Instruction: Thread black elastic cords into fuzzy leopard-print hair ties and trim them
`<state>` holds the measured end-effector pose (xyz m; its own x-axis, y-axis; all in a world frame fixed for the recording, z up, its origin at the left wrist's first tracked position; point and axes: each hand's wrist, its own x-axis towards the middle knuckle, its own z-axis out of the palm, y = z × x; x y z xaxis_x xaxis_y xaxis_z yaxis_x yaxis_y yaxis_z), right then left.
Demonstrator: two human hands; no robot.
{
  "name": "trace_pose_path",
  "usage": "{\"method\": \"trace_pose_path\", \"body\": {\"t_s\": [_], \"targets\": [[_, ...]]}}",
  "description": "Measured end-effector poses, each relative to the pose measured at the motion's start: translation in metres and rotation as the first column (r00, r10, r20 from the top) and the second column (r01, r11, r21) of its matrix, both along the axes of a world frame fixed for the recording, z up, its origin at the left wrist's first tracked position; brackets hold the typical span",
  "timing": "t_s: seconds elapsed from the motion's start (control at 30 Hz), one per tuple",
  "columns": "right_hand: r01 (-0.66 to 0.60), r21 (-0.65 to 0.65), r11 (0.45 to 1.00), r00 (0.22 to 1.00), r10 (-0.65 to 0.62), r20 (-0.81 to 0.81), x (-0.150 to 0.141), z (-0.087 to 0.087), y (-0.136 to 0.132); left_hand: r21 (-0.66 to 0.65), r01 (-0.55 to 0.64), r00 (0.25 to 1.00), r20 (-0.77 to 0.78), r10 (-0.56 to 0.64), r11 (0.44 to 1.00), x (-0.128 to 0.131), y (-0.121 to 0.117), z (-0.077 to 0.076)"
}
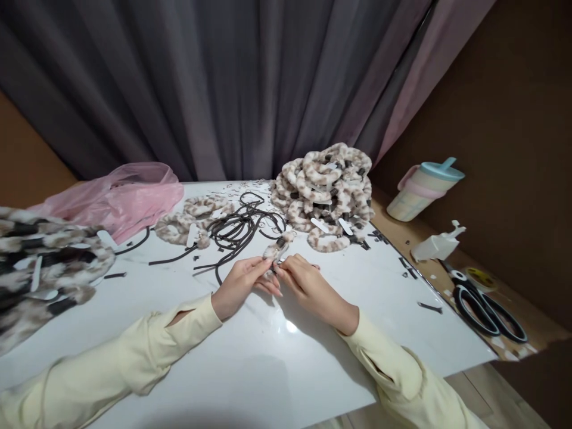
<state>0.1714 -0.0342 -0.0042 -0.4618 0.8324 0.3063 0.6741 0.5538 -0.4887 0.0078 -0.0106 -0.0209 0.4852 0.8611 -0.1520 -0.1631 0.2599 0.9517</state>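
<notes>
My left hand and my right hand meet at the middle of the white table, fingers pinched together on one end of a furry beige-and-brown headband piece that runs away from me. Just behind it lies a tangle of thin black bands. A tall pile of furry headbands stands behind my right hand. A few more furry headbands lie behind my left hand.
A pink plastic bag and another heap of furry pieces sit at the left. Right of the white sheet are black-handled scissors, a white tool, a tape roll and a lidded cup. Curtains hang behind.
</notes>
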Motion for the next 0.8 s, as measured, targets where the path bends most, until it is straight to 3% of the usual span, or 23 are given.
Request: {"method": "trace_pose_path", "body": {"t_s": [0.27,0.5,0.63,0.73,0.8], "targets": [[0.014,0.110,0.994,0.999,-0.009,-0.048,0.003,-0.006,0.002,-0.015,0.029,0.999,-0.038,-0.029,0.999,0.001,0.002,0.002],[-0.036,0.154,0.987,0.998,0.027,0.060,0.000,-0.010,-0.001,0.027,0.005,0.998,-0.056,-0.003,1.000,0.000,0.002,-0.001],[-0.051,0.146,0.988,0.999,0.047,0.027,0.007,0.000,0.003,-0.001,-0.022,0.999,-0.037,0.022,1.000,0.000,0.004,0.000],[0.133,0.151,0.980,0.986,-0.115,-0.123,0.025,0.021,-0.001,-0.035,-0.049,0.998,-0.037,0.048,0.998,0.000,0.004,0.002],[0.387,0.142,0.911,0.899,-0.339,-0.278,0.046,0.033,-0.012,-0.050,-0.052,0.998,-0.046,0.050,0.997,0.000,0.004,0.003]]}}
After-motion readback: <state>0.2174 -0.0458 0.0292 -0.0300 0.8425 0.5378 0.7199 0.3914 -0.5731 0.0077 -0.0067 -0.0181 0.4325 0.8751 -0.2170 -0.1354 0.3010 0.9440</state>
